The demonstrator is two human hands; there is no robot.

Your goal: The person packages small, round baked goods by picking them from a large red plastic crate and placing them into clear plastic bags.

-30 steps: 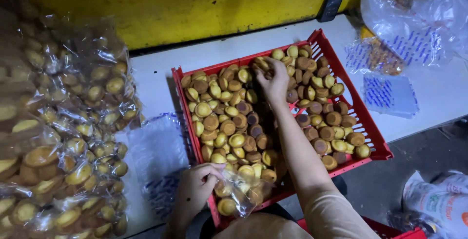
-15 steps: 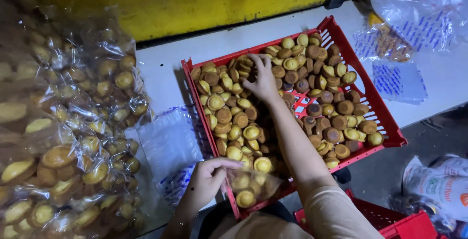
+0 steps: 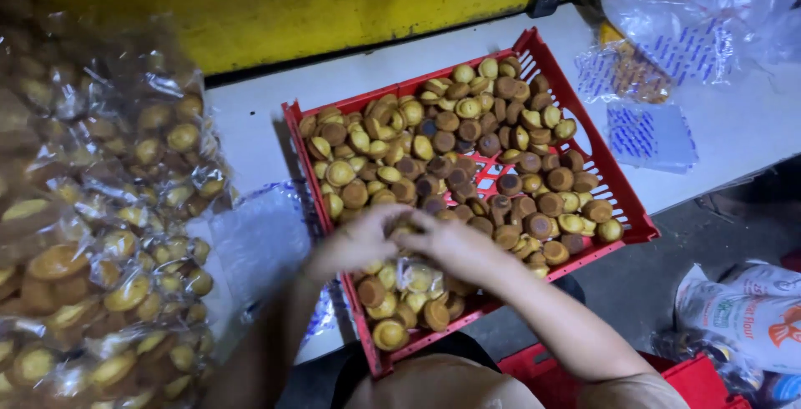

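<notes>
Both hands are met over the near left corner of the red crate (image 3: 622, 200), right at the mouth of a small clear bag (image 3: 409, 296) that's already partly filled with little round cakes. The left hand (image 3: 355, 242) is closed on the bag's top edge from the left side, and the right hand (image 3: 455, 246) is curled onto the same edge from the right, fingers pinched around it and maybe a cake or two, though what exactly is inside that grip can't be told because of the motion blur. So the bag hangs just below and nearer than both grips, its long axis running from the hands down toward the near rim of the crate, mouth pointing to the far side. The loose cakes (image 3: 467, 146) are piled just beyond the hands, spreading to the far right across the crate, so the pile is closer to the right hand than the left. The crate itself is set at an angle on a pale worktop (image 3: 250, 113), with its near corner overhanging the edge. A flat stack of empty clear bags (image 3: 263, 242) is lying just left of the crate, beside the left wrist. Further left, a big heap of filled bags (image 3: 92, 242) is stacked up. On the far right, printed plastic bags (image 3: 647, 129) are lying on the worktop, well apart from the hands.
</notes>
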